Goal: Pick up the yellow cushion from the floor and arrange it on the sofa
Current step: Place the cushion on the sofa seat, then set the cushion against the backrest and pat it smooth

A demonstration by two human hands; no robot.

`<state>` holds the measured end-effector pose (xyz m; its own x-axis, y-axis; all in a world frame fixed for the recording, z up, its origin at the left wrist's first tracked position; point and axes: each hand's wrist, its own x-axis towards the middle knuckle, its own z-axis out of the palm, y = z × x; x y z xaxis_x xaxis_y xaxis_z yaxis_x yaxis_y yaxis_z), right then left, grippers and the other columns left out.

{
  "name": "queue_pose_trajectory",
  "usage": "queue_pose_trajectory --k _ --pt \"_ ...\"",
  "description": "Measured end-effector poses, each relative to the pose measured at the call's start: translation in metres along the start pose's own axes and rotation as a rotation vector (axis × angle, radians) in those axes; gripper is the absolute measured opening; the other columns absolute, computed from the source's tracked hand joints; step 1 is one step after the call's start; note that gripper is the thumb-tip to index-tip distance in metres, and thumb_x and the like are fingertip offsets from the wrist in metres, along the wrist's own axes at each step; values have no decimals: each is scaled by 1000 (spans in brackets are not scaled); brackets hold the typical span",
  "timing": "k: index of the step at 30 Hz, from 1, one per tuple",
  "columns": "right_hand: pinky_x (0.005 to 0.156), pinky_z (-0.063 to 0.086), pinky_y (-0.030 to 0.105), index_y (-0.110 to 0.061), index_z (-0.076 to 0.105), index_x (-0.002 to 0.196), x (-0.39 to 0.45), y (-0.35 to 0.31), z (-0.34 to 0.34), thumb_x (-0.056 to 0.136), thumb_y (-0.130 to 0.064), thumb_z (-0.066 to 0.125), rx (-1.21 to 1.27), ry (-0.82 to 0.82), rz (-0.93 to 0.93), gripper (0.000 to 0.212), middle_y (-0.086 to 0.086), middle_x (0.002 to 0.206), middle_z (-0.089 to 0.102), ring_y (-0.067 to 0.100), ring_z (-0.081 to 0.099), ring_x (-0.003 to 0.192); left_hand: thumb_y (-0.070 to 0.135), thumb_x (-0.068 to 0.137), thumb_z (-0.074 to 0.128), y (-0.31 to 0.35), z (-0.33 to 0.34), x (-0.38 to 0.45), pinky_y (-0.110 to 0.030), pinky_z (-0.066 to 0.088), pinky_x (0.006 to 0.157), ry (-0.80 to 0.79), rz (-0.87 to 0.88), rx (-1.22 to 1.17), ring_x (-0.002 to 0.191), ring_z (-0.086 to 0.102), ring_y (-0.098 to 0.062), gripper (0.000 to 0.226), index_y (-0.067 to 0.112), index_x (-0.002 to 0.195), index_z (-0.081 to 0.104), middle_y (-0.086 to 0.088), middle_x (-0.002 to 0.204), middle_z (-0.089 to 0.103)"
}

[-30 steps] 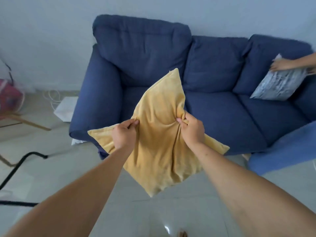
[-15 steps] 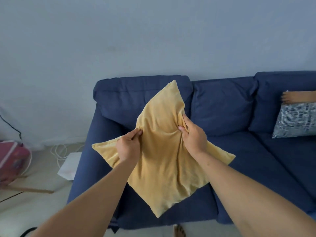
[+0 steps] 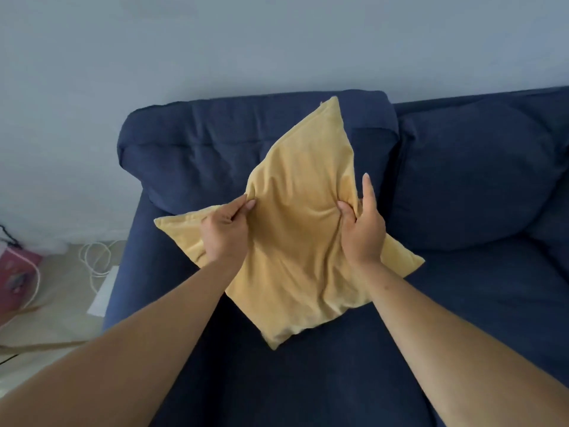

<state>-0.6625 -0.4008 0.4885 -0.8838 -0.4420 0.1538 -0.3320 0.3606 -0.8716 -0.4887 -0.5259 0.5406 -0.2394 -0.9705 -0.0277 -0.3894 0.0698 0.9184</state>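
The yellow cushion (image 3: 297, 241) is turned like a diamond over the left seat of the dark blue sofa (image 3: 462, 303), its top corner against the left back pillow. My left hand (image 3: 224, 232) pinches the fabric on the cushion's left side. My right hand (image 3: 361, 229) grips a fold on its right side, forefinger stretched upward. The cushion's lower corner touches or hangs just above the seat; I cannot tell which.
The sofa's left armrest (image 3: 129, 272) borders a pale floor with a white cable (image 3: 95, 260), a white flat box (image 3: 103, 295) and a pink object (image 3: 15, 275) at the far left. A plain wall stands behind the sofa.
I have moved closer to the sofa, carrying the cushion from above the floor to over the left seat. Another person's hand and patterned pillow at the right have left the view.
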Motion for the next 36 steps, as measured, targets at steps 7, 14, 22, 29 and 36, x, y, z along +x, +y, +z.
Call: queue_pose_trajectory --k 7,14,22,29,36 --pt "92 34 -5 -21 53 143 22 1 13 102 -11 46 244 163 203 42 -5 136 63 2 56 123 19 93 63 53 20 28 -5 47 83 -14 356 90 88 63 5 22 20 112 75 13 101 73" --pt "94 37 0 -17 54 142 16 43 46 103 -17 47 196 107 306 39 -3 137 62 2 54 123 20 93 63 7 25 76 -2 44 82 -161 315 181 99 63 2 21 25 109 76 16 108 73" --pt "119 20 25 -27 12 158 8 59 50 103 -32 44 -4 -30 152 64 -9 166 16 4 18 150 54 97 46 -101 9 81 -48 -1 124 -286 732 751 154 1 -20 69 26 155 21 -2 165 9" --pt "124 10 37 -24 -1 158 55 25 53 88 -64 57 -65 -14 89 98 2 168 2 17 5 155 74 77 59 -102 -12 85 -56 12 122 86 -62 222 153 9 -25 105 44 152 -9 2 165 -10" --pt "100 55 42 -19 73 101 78 18 56 85 -39 75 490 -1 555 25 -4 106 75 14 70 101 53 68 82 -82 6 105 -37 51 99 145 -580 -356 104 66 -15 44 27 100 69 10 105 72"
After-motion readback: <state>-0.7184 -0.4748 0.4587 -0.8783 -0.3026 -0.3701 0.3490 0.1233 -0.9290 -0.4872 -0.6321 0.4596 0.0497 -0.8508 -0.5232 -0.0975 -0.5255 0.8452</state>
